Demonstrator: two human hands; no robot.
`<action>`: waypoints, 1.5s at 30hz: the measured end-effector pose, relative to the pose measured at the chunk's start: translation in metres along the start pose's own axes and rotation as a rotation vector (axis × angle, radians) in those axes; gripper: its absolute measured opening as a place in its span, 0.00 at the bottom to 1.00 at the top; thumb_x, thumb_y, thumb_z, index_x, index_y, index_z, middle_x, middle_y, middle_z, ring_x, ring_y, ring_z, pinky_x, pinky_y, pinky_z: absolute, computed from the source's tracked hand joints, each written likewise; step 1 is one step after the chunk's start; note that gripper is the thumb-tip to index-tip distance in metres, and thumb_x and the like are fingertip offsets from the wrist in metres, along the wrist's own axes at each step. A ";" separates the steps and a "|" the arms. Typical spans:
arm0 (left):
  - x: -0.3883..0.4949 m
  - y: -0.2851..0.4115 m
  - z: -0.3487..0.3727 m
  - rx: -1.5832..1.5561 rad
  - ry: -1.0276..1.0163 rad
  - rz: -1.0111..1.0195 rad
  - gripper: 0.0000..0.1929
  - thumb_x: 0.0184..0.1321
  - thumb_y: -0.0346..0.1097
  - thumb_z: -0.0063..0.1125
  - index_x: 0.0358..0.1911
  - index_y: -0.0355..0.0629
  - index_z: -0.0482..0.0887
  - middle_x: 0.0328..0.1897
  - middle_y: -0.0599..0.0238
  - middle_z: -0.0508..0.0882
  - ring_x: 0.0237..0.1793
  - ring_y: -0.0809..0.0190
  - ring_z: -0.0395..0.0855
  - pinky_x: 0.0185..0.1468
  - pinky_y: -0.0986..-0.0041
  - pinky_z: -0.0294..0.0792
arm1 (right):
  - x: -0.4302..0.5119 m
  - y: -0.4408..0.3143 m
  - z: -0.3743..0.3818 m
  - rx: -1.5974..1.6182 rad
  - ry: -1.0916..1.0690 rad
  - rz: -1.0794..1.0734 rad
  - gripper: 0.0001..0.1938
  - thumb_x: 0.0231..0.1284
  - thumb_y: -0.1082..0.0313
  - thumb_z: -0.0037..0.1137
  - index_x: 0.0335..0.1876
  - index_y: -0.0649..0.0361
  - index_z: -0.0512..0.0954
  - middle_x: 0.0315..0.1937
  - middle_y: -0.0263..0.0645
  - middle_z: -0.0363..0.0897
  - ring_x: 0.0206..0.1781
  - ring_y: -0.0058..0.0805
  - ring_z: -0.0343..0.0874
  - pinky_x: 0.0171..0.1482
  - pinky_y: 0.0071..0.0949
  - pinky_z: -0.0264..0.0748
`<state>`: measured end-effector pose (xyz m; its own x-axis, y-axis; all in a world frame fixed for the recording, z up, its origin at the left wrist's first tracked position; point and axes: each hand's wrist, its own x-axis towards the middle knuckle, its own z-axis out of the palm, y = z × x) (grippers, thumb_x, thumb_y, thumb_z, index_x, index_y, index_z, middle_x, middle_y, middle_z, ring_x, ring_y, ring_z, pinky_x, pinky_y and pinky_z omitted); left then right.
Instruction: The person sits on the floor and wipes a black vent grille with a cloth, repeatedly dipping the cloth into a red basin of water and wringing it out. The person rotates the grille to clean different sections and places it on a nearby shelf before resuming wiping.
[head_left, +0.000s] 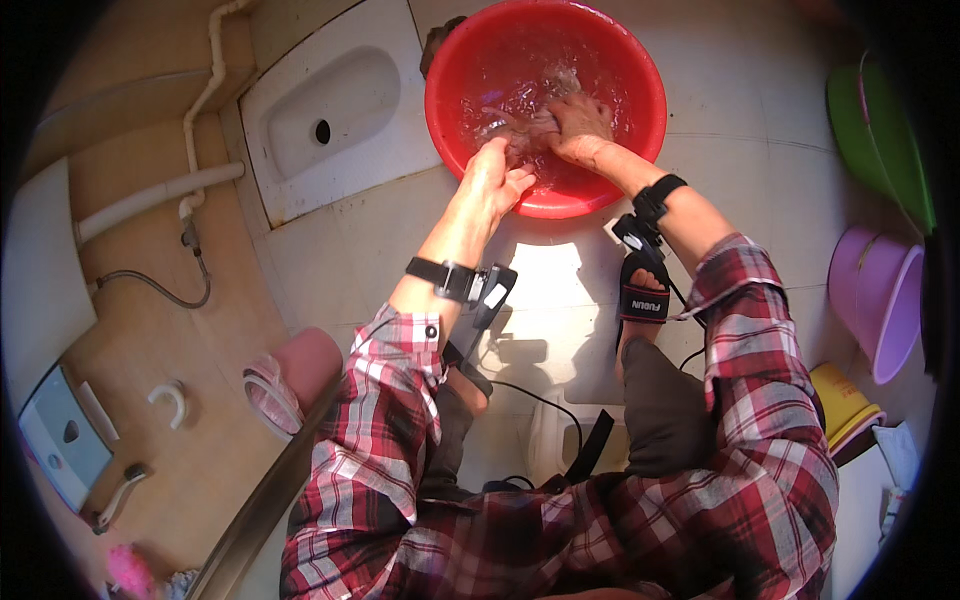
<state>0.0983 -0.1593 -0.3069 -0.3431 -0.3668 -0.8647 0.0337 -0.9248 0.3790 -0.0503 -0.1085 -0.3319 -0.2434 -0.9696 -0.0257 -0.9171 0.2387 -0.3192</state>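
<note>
A red plastic basin (546, 204) holding rippling water stands on the tiled floor in front of me. In it a pale wet cloth (529, 129) lies partly under water, its outline blurred by glare. My left hand (501, 178) reaches over the near left rim, the cloth between thumb and fingers. Deeper in the basin, my right hand (582, 126) grips the cloth from the right, its fingertips hidden in the water. Each wrist carries a black strap with a small device.
A white squat toilet (330, 112) adjoins the basin on the left. A pink bin (300, 375) is lower left, near a brush (120, 495). Along the right are green (877, 142), purple (870, 300) and yellow (844, 405) containers. A black cable (551, 401) runs near my feet.
</note>
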 end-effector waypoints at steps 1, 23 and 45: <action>0.003 -0.001 0.001 -0.122 -0.098 0.030 0.18 0.67 0.42 0.37 0.51 0.38 0.72 0.49 0.56 0.77 0.51 0.53 0.75 0.52 0.56 0.71 | -0.002 -0.010 -0.005 0.137 -0.034 -0.002 0.15 0.55 0.66 0.48 0.49 0.50 0.75 0.50 0.42 0.74 0.55 0.43 0.70 0.55 0.43 0.66; -0.044 -0.010 0.010 -0.616 -0.601 -0.095 0.25 0.54 0.56 0.56 0.49 0.47 0.75 0.45 0.58 0.79 0.41 0.56 0.76 0.33 0.70 0.71 | 0.008 -0.012 -0.027 2.404 -0.660 0.504 0.21 0.58 0.49 0.56 0.49 0.57 0.76 0.44 0.39 0.81 0.50 0.34 0.78 0.58 0.40 0.71; 0.015 -0.036 0.027 1.435 0.305 0.674 0.22 0.49 0.44 0.59 0.45 0.36 0.73 0.41 0.42 0.82 0.45 0.44 0.81 0.48 0.57 0.71 | 0.010 -0.029 0.029 0.916 0.112 0.774 0.14 0.52 0.63 0.59 0.42 0.60 0.75 0.33 0.40 0.79 0.37 0.25 0.76 0.42 0.29 0.73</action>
<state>0.0661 -0.1283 -0.3246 -0.4344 -0.8143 -0.3850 -0.8278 0.1925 0.5269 -0.0167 -0.1264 -0.3504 -0.6976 -0.5657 -0.4397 0.0374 0.5841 -0.8108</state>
